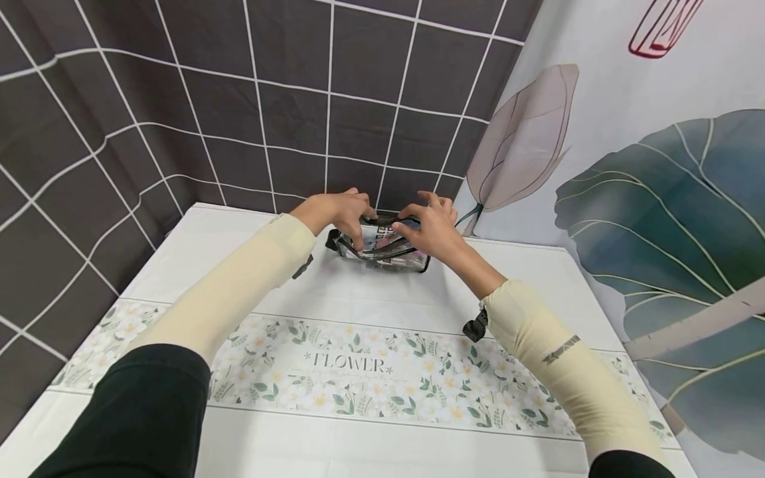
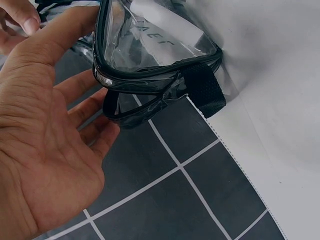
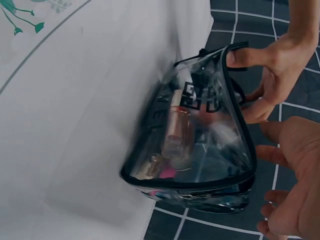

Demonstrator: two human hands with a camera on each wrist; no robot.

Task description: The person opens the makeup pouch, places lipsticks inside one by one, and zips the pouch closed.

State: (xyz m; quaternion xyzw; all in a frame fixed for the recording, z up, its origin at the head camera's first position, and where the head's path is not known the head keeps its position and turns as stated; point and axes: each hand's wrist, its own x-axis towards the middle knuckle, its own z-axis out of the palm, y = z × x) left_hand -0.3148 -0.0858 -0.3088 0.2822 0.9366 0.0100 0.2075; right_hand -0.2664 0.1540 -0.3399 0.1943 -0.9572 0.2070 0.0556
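Note:
A clear pouch with black trim (image 1: 391, 264) sits at the far edge of the white table, with dark lettering on its side. My left hand (image 1: 340, 212) grips its left part, thumb on the near rim and fingers behind. In the left wrist view, a white tube (image 2: 167, 22) shows through the plastic and a black strap tab (image 2: 205, 92) sticks out at the corner. My right hand (image 1: 436, 226) is at the pouch's right side, fingers spread and loosely bent. Through the pouch, the right wrist view shows a pinkish cosmetic tube (image 3: 177, 130) and other small items.
The white table (image 1: 281, 279) has a printed floral band reading FLOWER (image 1: 349, 363). Behind it hangs a dark cloth with white grid lines (image 1: 293, 119). At right is a pale backdrop with large printed leaves (image 1: 675, 199).

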